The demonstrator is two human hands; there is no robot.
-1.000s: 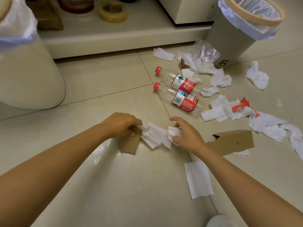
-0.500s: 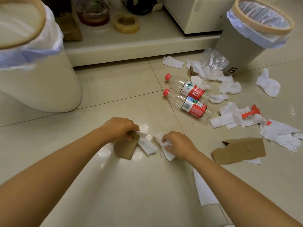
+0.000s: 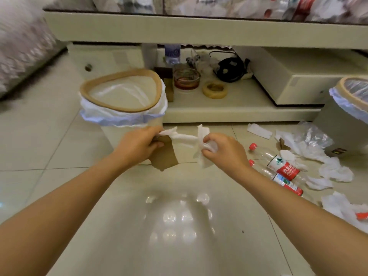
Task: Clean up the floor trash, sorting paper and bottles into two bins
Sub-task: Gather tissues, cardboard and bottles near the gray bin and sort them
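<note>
My left hand [image 3: 139,145] grips a brown cardboard scrap [image 3: 164,156] and one end of a white tissue [image 3: 184,137]. My right hand [image 3: 225,149] clutches crumpled white tissue [image 3: 202,154]. Both hands are raised off the floor, just in front of a cream bin [image 3: 123,118] lined with a white bag. A second lined bin [image 3: 346,114] stands at the right edge. Two clear bottles with red caps and red labels [image 3: 282,168] lie on the tiles right of my right arm, among several white paper scraps [image 3: 335,172].
A low cream table [image 3: 199,30] stretches across the back; its lower shelf [image 3: 229,106] holds a tape roll [image 3: 215,89], a glass jar [image 3: 186,78] and a black cable. A clear plastic bag [image 3: 312,134] lies by the right bin. Glossy tiles [image 3: 179,226] lie below my arms.
Both hands lifted the cardboard and tissues off the floor and carried them toward the left bin. The view tilted up and now shows the table and shelf.
</note>
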